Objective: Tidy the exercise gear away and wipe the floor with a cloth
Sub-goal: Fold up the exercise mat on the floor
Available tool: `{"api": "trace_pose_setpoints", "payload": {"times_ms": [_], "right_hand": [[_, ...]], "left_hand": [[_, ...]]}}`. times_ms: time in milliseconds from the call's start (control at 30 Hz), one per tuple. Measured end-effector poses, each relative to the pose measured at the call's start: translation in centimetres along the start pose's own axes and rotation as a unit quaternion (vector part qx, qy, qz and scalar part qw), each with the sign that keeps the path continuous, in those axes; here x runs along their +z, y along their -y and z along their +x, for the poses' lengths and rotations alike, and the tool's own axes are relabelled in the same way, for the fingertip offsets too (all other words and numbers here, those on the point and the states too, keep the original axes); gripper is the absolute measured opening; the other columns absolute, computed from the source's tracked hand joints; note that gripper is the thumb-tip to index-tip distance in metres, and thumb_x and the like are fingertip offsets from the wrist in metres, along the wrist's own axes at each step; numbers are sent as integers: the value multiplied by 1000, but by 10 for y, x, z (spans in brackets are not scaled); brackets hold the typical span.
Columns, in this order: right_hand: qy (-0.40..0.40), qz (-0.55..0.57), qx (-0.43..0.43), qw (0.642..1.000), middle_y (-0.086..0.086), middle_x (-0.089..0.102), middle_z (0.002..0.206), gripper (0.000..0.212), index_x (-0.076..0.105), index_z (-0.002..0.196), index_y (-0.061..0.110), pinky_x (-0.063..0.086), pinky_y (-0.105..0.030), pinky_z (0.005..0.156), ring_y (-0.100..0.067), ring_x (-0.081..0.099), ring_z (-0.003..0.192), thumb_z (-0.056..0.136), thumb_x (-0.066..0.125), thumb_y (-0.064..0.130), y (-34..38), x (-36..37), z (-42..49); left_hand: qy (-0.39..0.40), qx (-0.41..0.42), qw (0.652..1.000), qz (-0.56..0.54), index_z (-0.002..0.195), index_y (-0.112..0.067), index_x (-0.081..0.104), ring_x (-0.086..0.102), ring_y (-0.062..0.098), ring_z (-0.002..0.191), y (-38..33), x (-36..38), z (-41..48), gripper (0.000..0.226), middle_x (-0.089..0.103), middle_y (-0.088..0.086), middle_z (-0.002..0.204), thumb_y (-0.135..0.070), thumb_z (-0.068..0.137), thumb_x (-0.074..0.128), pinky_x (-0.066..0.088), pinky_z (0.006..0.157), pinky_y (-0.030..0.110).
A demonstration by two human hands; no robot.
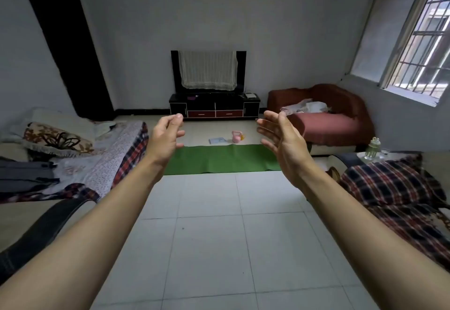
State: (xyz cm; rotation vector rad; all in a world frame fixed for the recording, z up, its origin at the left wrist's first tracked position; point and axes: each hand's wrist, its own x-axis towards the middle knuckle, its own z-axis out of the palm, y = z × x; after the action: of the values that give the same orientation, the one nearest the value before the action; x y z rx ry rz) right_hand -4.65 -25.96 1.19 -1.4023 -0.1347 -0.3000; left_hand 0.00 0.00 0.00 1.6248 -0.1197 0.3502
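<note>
Our bare arms stretch out over the white tiled floor [207, 236] at the bottom of the frame. Our left hand [166, 139] and our right hand [282, 141] are up in the middle, palms facing each other. Each grip is apart, fingers loose, holding nothing. Farther off, past both hands, the green mat [224, 160] lies flat on the floor. Its long side runs from left to right across the frame. Behind it sits the pink kettlebell [236, 136], just beside a blue flat thing [217, 140]; we cannot tell if that is a cloth. We think both hands are well apart from the gear, and the kettlebell looks a bit nearer our right hand.
</note>
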Motion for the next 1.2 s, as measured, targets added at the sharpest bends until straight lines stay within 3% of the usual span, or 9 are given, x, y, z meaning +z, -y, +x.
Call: {"api": "trace_pose_setpoints", "payload": {"times_ms": [100,200,633,867,1033,1200], "right_hand": [[-4,-4,23,1000,-3,67,127,38,61,121,24,48,-35,102,-16,63,118,106,33,44,-21,19,27],[-5,-1,45,999,-1,69,121,35,62,115,27,45,-41,105,-17,64,115,106,34,45,-49,37,62],[-15,26,82,996,-1,68,127,44,58,130,20,46,-41,107,-15,63,120,106,33,46,-174,74,298],[-3,11,102,995,-3,66,128,40,57,130,20,45,-38,104,-16,62,120,107,32,42,-218,111,422],[20,1,110,994,-2,66,129,42,55,134,19,46,-35,103,-14,61,121,107,31,41,-261,153,499],[22,-2,115,993,0,67,124,41,57,131,20,46,-40,107,-16,62,119,107,32,42,-309,202,571]], "left_hand": [[3,-12,1000,5,133,-15,54,62,19,114,14,-7,27,45,59,4,131,-45,101,47,52,86,34],[5,-24,1000,7,131,-15,55,62,19,114,34,-10,58,42,59,5,131,-43,101,47,53,88,35],[-8,-51,998,33,131,-12,55,61,17,115,138,4,281,40,61,2,127,-39,104,43,52,85,32],[-20,-71,997,28,108,-32,58,61,17,116,185,4,396,15,62,0,124,-37,104,44,54,93,38],[-32,-74,996,44,110,-29,59,61,15,115,226,-20,472,17,62,1,124,-36,103,45,54,96,42],[-41,-80,995,43,114,-27,59,60,17,115,274,-52,553,21,63,2,122,-37,103,45,53,97,40]]}}
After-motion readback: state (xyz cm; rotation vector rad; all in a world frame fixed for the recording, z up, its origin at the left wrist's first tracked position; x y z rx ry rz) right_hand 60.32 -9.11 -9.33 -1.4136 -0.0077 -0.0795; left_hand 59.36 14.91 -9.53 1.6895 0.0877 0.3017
